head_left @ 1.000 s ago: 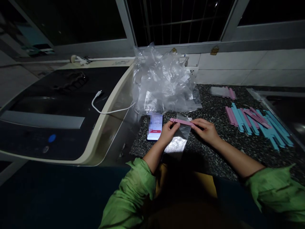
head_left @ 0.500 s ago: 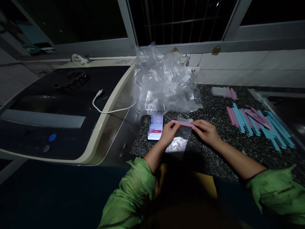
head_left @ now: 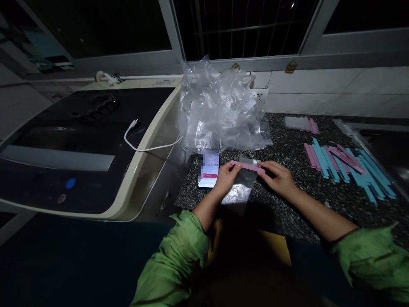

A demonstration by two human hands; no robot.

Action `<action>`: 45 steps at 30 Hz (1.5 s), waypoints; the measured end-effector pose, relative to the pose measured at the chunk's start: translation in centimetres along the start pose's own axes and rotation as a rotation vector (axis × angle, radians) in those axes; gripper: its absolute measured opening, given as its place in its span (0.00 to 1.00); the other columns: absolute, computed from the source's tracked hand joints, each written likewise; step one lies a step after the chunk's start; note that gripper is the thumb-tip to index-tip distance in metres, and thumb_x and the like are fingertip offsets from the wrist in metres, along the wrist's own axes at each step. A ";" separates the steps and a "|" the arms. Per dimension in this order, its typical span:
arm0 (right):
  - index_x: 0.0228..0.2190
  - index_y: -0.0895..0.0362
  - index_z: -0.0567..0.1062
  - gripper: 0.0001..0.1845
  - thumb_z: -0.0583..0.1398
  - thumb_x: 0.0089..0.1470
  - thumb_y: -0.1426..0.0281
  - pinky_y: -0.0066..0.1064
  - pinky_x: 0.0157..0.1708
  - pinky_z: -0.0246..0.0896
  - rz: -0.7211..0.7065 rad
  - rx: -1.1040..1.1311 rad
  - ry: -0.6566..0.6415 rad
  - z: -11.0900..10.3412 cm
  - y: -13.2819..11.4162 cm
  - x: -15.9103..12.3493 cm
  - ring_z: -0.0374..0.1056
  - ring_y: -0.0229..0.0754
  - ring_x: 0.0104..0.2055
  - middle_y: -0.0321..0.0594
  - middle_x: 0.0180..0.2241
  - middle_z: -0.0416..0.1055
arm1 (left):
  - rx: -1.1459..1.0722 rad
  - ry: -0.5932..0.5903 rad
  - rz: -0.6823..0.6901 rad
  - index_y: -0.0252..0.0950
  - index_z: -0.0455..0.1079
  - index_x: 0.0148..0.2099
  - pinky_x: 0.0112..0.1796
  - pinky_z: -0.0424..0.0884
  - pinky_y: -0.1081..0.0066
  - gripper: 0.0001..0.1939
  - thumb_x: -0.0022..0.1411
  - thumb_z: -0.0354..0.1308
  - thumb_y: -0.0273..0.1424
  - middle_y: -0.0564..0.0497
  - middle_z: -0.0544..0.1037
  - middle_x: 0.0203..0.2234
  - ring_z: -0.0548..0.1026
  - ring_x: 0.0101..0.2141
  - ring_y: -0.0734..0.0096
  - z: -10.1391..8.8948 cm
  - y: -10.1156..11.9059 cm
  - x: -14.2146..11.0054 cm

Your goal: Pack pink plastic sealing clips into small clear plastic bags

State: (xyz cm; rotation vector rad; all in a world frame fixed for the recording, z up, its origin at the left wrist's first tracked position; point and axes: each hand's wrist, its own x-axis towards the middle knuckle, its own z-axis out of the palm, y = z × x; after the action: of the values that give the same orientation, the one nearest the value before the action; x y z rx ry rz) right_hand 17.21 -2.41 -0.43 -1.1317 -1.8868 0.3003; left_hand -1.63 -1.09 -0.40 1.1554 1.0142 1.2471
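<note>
A slim pink flat stick (head_left: 247, 166), shaped like a nail file, is held level above the counter between my two hands. My left hand (head_left: 226, 178) pinches its left end between thumb and fingers. At the other end my right hand (head_left: 278, 178) has its thumb and fingertips closed on the stick. Beneath the stick a clear plastic bag (head_left: 238, 195) lies flat on the dark speckled counter. To the right, pink and blue sticks of the same shape (head_left: 345, 164) are spread in a loose pile.
A heap of clear plastic bags (head_left: 220, 111) stands behind my hands. Left of them lies a lit phone (head_left: 208, 170). A washing machine (head_left: 124, 187) with a white cable (head_left: 150, 150) fills the left side. A small bundle with pink sticks (head_left: 300, 124) sits near the wall.
The pink stick has shifted slightly to the right, and its right end now shows past my right fingertips. My left hand has hardly moved.
</note>
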 end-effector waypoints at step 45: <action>0.28 0.58 0.78 0.24 0.62 0.40 0.49 0.31 0.27 0.62 0.403 0.312 -0.181 -0.5 -0.4 0.5 0.68 0.41 0.26 0.39 0.25 0.75 | 0.244 -0.157 0.210 0.35 0.66 0.20 0.29 0.57 0.73 0.22 0.51 0.57 0.50 0.55 0.63 0.18 0.61 0.25 0.74 0.2 0.5 -0.2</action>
State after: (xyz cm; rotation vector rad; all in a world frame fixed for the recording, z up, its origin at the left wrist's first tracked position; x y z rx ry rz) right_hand 17.25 -2.34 0.39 -1.2918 -1.6736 0.9171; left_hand -1.51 -1.34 0.16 1.5574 0.9635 1.1951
